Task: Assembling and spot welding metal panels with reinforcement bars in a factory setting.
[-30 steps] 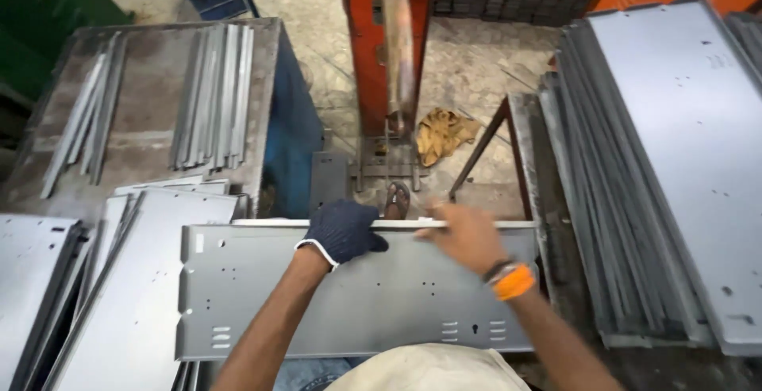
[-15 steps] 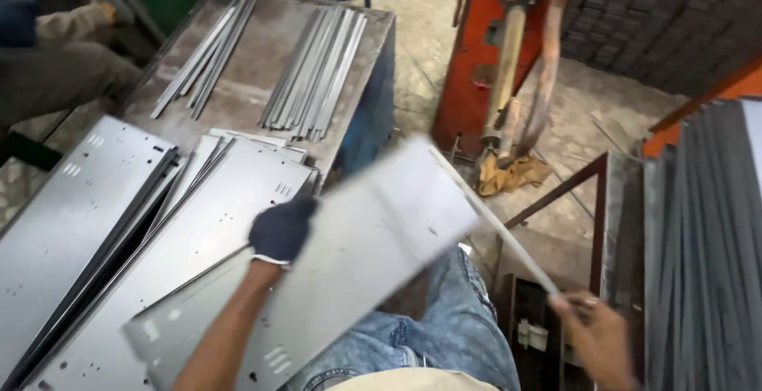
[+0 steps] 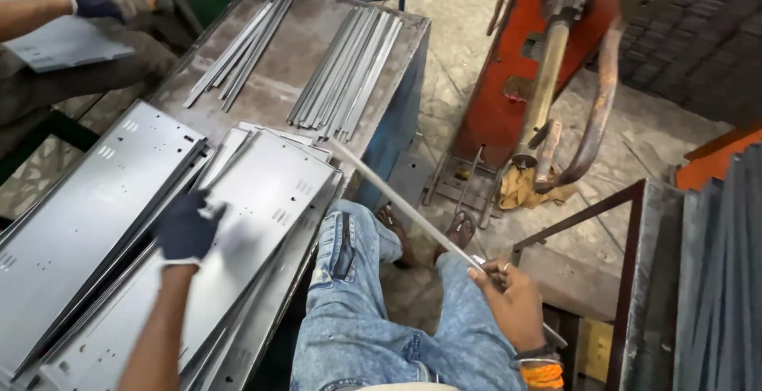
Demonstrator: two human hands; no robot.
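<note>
My left hand (image 3: 186,231), in a dark glove, grips the left edge of a long grey metal panel (image 3: 274,200) with small punched holes and slots. The panel lies on top of a stack of like panels to the left of my knees. My right hand (image 3: 512,302), bare with a ring and an orange wristband, is closed on a long thin metal strip (image 3: 397,199). The strip slants up and to the left across my knees, and its far end reaches the corner of the workbench (image 3: 401,30).
Two bundles of narrow metal strips (image 3: 349,65) lie on the workbench. Another panel stack (image 3: 87,216) lies at the left. A red press machine (image 3: 508,65) stands ahead. Upright panels (image 3: 714,280) lean at the right. Another person's gloved hand (image 3: 107,3) is at top left.
I have turned left from the machine. My left hand swung the panel over and laid it on the left stack. My right hand let go of the panel and now holds the thin strip.
</note>
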